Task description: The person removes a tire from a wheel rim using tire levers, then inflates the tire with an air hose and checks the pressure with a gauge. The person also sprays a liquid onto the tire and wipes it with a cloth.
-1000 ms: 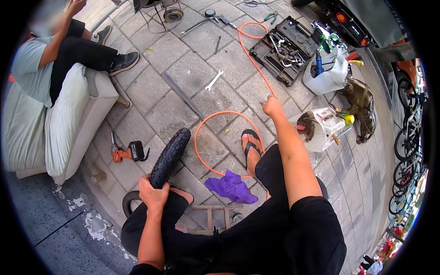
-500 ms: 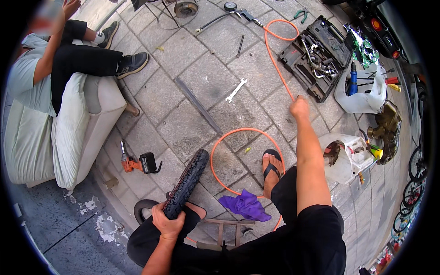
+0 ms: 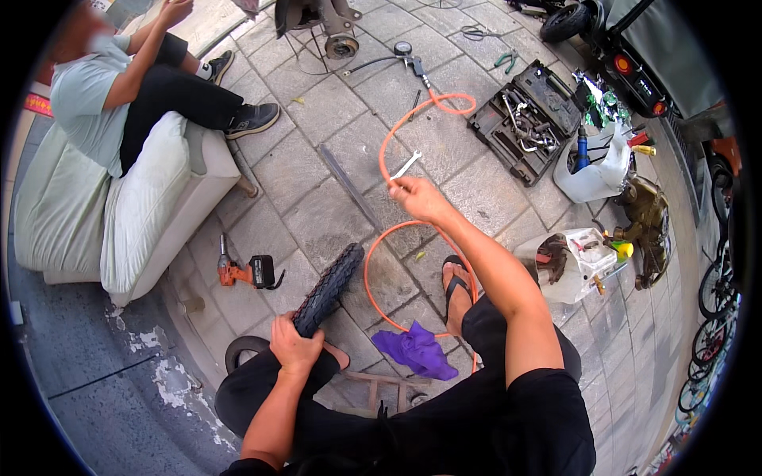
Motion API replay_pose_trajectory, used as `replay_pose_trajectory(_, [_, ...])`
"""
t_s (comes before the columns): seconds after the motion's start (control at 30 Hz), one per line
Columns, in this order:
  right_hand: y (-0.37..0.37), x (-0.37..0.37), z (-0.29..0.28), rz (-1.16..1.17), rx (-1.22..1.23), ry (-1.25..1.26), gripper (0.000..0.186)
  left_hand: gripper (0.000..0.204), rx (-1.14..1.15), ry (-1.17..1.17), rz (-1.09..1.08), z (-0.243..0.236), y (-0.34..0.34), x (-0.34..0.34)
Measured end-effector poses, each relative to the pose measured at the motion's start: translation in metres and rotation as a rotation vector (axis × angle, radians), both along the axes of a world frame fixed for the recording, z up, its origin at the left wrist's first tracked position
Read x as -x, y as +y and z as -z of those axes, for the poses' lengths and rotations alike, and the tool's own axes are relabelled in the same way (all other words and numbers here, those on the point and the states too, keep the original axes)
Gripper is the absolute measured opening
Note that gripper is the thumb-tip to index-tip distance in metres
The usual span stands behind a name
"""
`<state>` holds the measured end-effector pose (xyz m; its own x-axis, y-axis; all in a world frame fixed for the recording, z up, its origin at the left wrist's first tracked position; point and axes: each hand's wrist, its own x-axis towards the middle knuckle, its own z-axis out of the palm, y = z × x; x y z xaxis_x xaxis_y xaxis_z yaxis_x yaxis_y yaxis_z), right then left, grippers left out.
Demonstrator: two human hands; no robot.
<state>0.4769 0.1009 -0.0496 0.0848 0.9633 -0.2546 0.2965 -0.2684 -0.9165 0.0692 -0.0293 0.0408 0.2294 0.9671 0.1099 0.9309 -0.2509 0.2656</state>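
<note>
My left hand [image 3: 295,346] grips the near end of a black knobby tyre [image 3: 329,287] that stands on its edge on the paving by my left knee. My right hand [image 3: 418,196] is stretched forward and holds an orange air hose [image 3: 386,148]. The hose loops on the ground in front of my sandalled foot [image 3: 456,282] and runs back to a gauge-type inflator head [image 3: 407,54]. A purple rag [image 3: 417,352] lies between my legs.
An open black tool case [image 3: 528,123], a white canister [image 3: 597,172] and a white tub of parts [image 3: 573,262] sit at right. An orange cordless drill [image 3: 246,272], a spanner [image 3: 406,165] and a metal bar [image 3: 349,186] lie on the pavers. A person sits on a pale sofa [image 3: 135,214] at left.
My right hand has drawn the orange hose back toward me and to the left, and the hose's loop has shifted with it. My left hand stays on the tyre.
</note>
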Motion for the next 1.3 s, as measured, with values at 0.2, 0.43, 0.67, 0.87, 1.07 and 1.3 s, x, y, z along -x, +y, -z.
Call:
replay_pose_trajectory(0.2, [-0.172, 0.097, -0.159, -0.464, 0.369, 0.32, 0.026, 0.064, -0.053, -0.087, 0.076, -0.009, -0.035, 0.033])
replay_pose_trajectory(0.43, [-0.365, 0.236, -0.258, -0.796, 0.145, -0.106, 0.035, 0.095, -0.043, -0.234, 0.233, -0.015, -0.106, 0.088])
replay_pose_trajectory(0.67, [-0.462, 0.33, -0.229, -1.106, 0.163, -0.207, 0.029, 0.09, -0.178, -0.001, 0.475, 0.002, -0.174, 0.107])
replay_pose_trajectory(0.87, [-0.481, 0.346, -0.182, -1.075, 0.445, 0.014, 0.03, 0.048, -0.083, 0.012, 0.579, 0.014, -0.175, 0.116])
replay_pose_trajectory(1.07, [-0.431, 0.338, -0.18, -0.711, 0.564, 0.551, 0.051, 0.037, -0.168, 0.062, 0.606, 0.008, -0.167, 0.111])
replay_pose_trajectory(1.3, [-0.403, 0.303, -0.216, -0.856, 0.489, 0.324, 0.031, 0.048, -0.029, 0.022, 0.524, 0.002, -0.15, 0.1])
